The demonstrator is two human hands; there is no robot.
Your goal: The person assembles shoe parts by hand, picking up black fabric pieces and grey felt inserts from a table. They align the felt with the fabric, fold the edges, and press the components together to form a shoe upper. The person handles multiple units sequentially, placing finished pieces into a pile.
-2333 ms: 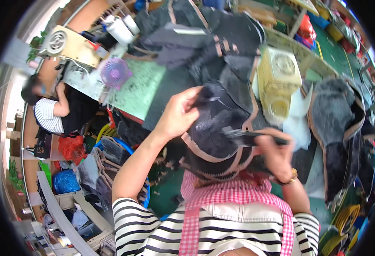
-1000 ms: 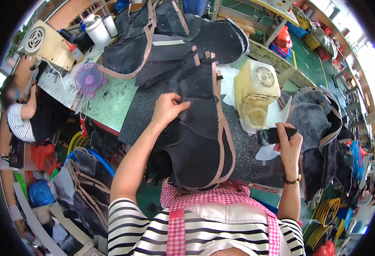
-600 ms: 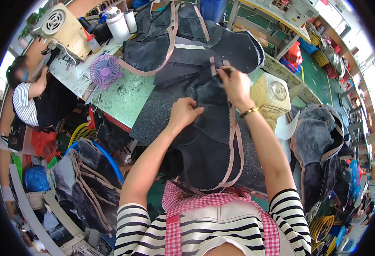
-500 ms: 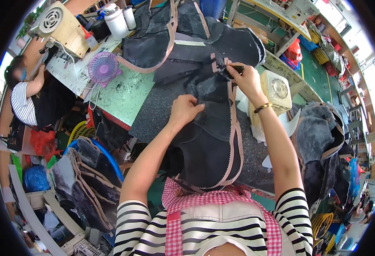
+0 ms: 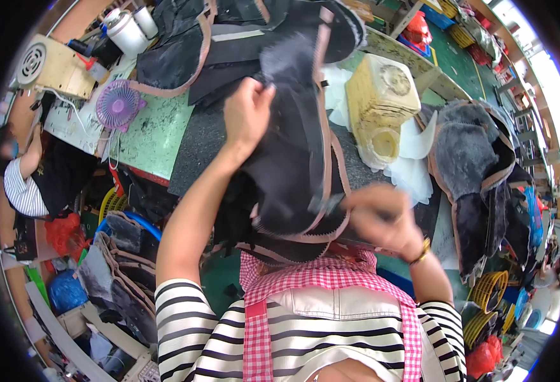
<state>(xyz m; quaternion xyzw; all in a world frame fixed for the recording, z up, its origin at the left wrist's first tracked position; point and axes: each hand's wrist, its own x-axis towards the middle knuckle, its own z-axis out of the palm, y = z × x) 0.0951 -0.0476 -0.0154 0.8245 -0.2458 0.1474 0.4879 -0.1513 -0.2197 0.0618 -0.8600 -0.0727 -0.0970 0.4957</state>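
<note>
A: How is the dark fabric piece (image 5: 296, 153) laid out?

B: It is stretched lengthwise from about 12 o'clock, near the top of the view, down to 6 o'clock by the chest. Its pink-edged trim (image 5: 326, 146) runs along that same long axis, and the lower end is curved round like a rounded flap.

A: And how is it held?

B: Its upper part is pinched by the left hand (image 5: 247, 114), fingers closed on the cloth. The lower rim is gripped by the right hand (image 5: 379, 216), which is blurred, though the fingers look curled round the edge.

A: What is found around it?

B: A dark mat (image 5: 197, 143) on a green table (image 5: 149, 137) lies underneath. A yellowish machine (image 5: 382, 105) is seen at 2 o'clock, a small purple fan (image 5: 117, 105) at 10 o'clock, and another trimmed dark piece (image 5: 474, 165) at 3 o'clock.
</note>
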